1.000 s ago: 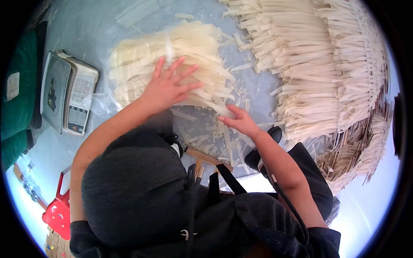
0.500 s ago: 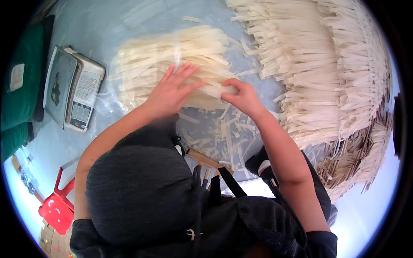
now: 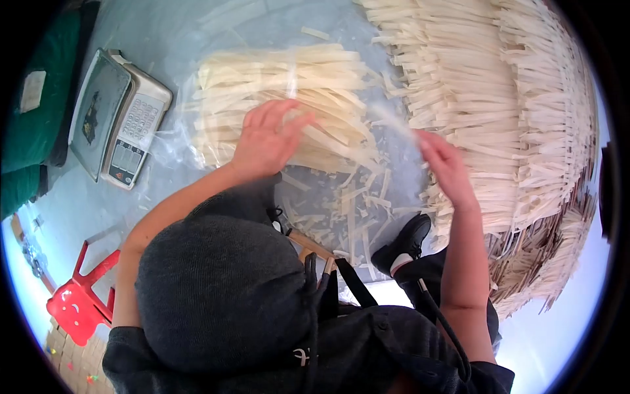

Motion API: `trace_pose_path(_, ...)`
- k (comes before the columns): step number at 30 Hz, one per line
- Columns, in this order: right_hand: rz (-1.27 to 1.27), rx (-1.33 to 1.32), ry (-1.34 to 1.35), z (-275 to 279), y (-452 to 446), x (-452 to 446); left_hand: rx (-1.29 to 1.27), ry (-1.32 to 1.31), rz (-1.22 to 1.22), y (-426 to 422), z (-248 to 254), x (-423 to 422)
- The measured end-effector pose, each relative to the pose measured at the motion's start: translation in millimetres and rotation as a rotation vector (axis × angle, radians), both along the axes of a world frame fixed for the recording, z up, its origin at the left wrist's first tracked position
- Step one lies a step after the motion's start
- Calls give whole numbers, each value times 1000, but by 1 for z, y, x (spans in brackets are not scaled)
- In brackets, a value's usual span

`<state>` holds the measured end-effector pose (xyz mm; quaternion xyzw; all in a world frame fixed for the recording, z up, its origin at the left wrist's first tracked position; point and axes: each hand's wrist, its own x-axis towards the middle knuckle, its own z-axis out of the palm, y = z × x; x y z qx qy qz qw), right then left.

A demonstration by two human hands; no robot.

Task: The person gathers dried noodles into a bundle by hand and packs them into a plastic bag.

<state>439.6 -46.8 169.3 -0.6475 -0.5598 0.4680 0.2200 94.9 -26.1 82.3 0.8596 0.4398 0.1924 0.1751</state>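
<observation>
A bundle of pale flat strips (image 3: 256, 85), partly in clear plastic, lies on the grey surface with a light band across it. My left hand (image 3: 268, 138) rests on the near edge of the bundle, its fingers bent and partly blurred; whether it grips any strips cannot be told. To the right of the bundle, my right hand (image 3: 446, 164) is closed on a pale strip (image 3: 394, 121), which is smeared by motion and points up and left.
A digital scale (image 3: 125, 121) stands at the left beside green material (image 3: 46, 85). Large piles of strips (image 3: 459, 98) fill the right. Loose scraps (image 3: 348, 203) lie below the bundle. A red stool (image 3: 79, 305) is at the lower left.
My right hand has moved from the bundle's right end out to the right with a strip. My left hand's fingers have gone from spread to bent. The view has shifted slightly.
</observation>
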Motion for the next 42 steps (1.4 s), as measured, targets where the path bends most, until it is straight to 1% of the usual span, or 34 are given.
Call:
trace_pose_path(1,117,27,-69,7,6,-26,4,5,2,1,0,0)
trace_pose_path(2,233,53,-138,14,11,-50,-122,-134,128,2,0,0)
trace_pose_path(3,236,55,-135,9,14,-67,-248,-276,255,2,0,0)
trace_pose_path(4,272,123,-234,2,19,-81,-248,-275,258,3,0,-1)
trace_pose_path(5,308,189,-333,-4,23,-93,-467,-449,318,2,2,-2)
trace_pose_path(6,312,189,-332,-8,27,-102,-685,-622,376,3,3,-3)
trace_pose_path(7,355,231,-366,-11,31,-110,-682,-622,379,3,6,-3)
trace_pose_path(9,400,273,-396,-22,38,-128,-564,-683,344,0,16,2)
trace_pose_path(11,470,305,-115,-42,41,-149,-546,-680,305,1,25,4)
trace_pose_path(13,505,295,-107,-57,43,-165,-524,-681,270,4,30,1)
trace_pose_path(15,544,286,-100,-58,48,-170,-608,-691,277,9,33,-6)
trace_pose_path(16,500,421,-50,-50,49,-162,-608,-689,287,11,35,-13)
trace_pose_path(17,453,551,-1,-42,50,-151,-524,-649,303,12,39,-25)
trace_pose_path(18,360,599,-75,-32,47,-138,-444,-609,314,13,39,-38)
trace_pose_path(19,262,650,-154,-25,46,-122,-298,-578,397,18,32,-57)
trace_pose_path(20,76,633,-183,-28,43,-102,-150,-545,472,27,23,-81)
trace_pose_path(21,-110,612,-210,-36,37,-82,-109,-521,588,35,12,-107)
trace_pose_path(22,-335,385,-100,-43,28,-65,-64,-493,706,44,-1,-134)
trace_pose_path(23,-551,152,15,-53,18,-50,-121,-560,820,49,-22,-164)
trace_pose_path(24,-552,157,15,-75,5,-39,-179,-629,933,52,-36,-180)
trace_pose_path(25,-711,-1,85,-100,-10,-28,-178,-631,932,53,-36,-178)
trace_pose_path(26,-866,-166,155,-113,-18,-24,-308,-624,908,51,-35,-172)
trace_pose_path(28,-880,-371,260,-83,-10,-75,-569,-599,854,45,-30,-154)
trace_pose_path(30,-529,-261,506,-110,2,-96,-824,-563,785,43,-22,-134)
trace_pose_path(31,-529,-260,509,-106,11,-100,-759,-555,743,42,-10,-121)
trace_pose_path(33,-338,-283,450,-89,26,-106,-787,-576,732,46,3,-138)
trace_pose_path(34,-332,-274,453,-83,30,-101,-800,-609,717,50,6,-151)
trace_pose_path(35,-408,-208,333,-76,30,-88,-790,-614,720,51,2,-165)
trace_pose_path(36,-487,-153,212,-71,25,-75,-758,-656,889,46,-6,-182)
trace_pose_path(37,-485,-160,214,-78,16,-60,-722,-693,1059,38,-16,-196)
trace_pose_path(38,-586,-177,202,-91,4,-44,-725,-687,1063,28,-33,-206)
trace_pose_path(39,-688,-195,188,-100,-6,-37,-653,-653,1095,15,-54,-213)
trace_pose_path(40,-688,-198,190,-101,-11,-44,-578,-621,1123,11,-56,-211)
trace_pose_path(42,-806,-386,338,-102,-21,-74,-654,-595,1061,-1,-54,-173)
